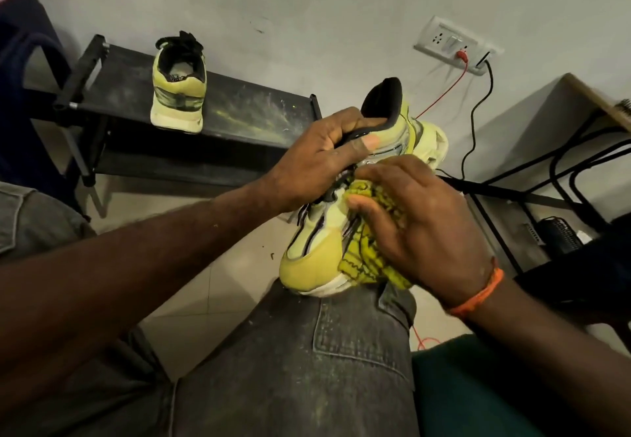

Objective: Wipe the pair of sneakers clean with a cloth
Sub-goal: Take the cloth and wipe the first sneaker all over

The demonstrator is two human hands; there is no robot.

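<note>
Sneakers number two, both yellow-green with black laces and pale chunky soles. One sneaker [317,248] rests toe-down on a denim-clad knee [307,351], the left hand [314,163] gripping its padded black collar. The right hand [423,218] presses a crumpled yellow patterned cloth [362,259] against its side. The other sneaker [178,88] stands on a dusty black rack [239,108].

Left hand [317,160] gripped the collar of a yellow sneaker [317,248] whose toe rested on the person's grey-jeaned knee [307,351], right hand [423,224] pressed a yellow-and-black cloth [362,259] to its side, second sneaker [178,91] stood on a black rack [246,112] by the wall.
</note>
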